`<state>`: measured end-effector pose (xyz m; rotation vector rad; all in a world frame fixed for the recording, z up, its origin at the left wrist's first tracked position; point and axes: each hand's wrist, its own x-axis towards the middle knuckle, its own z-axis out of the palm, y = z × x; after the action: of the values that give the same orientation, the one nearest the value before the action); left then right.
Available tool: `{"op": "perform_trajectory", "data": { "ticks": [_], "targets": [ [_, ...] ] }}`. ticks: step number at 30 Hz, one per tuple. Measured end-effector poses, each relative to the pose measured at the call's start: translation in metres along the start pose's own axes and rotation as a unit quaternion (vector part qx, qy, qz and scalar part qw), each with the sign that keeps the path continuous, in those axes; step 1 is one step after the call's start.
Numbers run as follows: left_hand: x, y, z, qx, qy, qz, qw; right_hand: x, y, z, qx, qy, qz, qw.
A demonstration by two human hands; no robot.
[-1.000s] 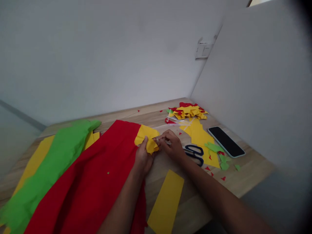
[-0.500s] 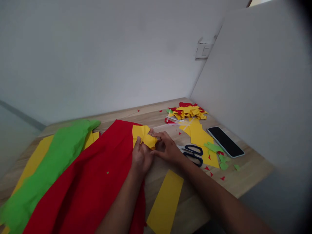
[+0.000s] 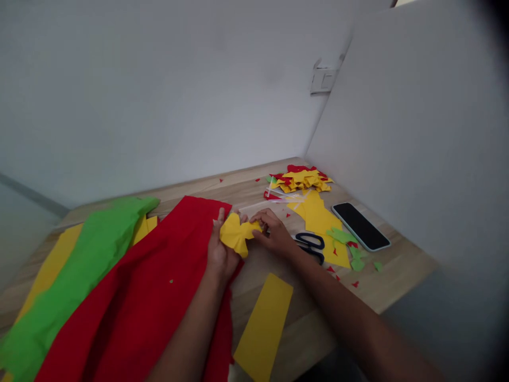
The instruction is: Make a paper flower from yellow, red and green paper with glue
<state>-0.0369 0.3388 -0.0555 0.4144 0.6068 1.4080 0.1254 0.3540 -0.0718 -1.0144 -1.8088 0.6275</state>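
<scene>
A small yellow crepe paper piece [image 3: 237, 232], with wavy flared edges and a narrow twisted end, is between my two hands above the red crepe paper [image 3: 159, 297]. My left hand [image 3: 220, 254] cradles it, palm up, the thumb raised beside it and the fingers partly hidden behind it. Thumb and fingertips of my right hand [image 3: 272, 233] pinch the narrow end on the right. Just right of that hand lie scissors [image 3: 310, 241] with dark blue handles. Nearer to me, between my forearms, a flat yellow paper strip [image 3: 264, 326] rests on the wooden table [image 3: 306, 339].
Green crepe paper [image 3: 87, 260] lies left of the red sheet, over yellow paper [image 3: 59, 254]. A pile of red and yellow cut pieces [image 3: 304, 179] sits at the back right. Yellow sheets [image 3: 320, 215], green scraps [image 3: 358, 260] and a phone [image 3: 361, 226] are on the right.
The yellow piece has turned in my hands and its flared edges now spread leftward. My left thumb has lifted off it. The view has shifted slightly to the right.
</scene>
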Motion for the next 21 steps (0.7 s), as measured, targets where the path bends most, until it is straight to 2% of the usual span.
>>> {"op": "perform_trajectory", "data": {
  "ticks": [7,12,14,17,21],
  "targets": [
    [0.004,0.005,-0.004,-0.011,-0.01,-0.011,1.0,-0.001,0.005,-0.001,0.017,0.056,0.101,0.993],
    [0.006,0.004,-0.004,0.008,-0.008,-0.031,0.999,0.001,0.006,0.0,0.163,-0.021,0.202,0.965],
    [0.006,0.004,-0.001,0.035,0.0,-0.025,0.999,0.003,0.006,0.0,0.182,-0.024,0.218,0.959],
    [0.004,0.008,0.004,0.097,0.007,0.01,0.995,0.005,0.009,-0.003,0.172,0.007,0.237,0.956],
    [0.004,0.016,0.006,0.238,0.0,0.026,0.971,0.006,0.01,-0.005,0.148,0.036,0.244,0.958]
  ]
}}
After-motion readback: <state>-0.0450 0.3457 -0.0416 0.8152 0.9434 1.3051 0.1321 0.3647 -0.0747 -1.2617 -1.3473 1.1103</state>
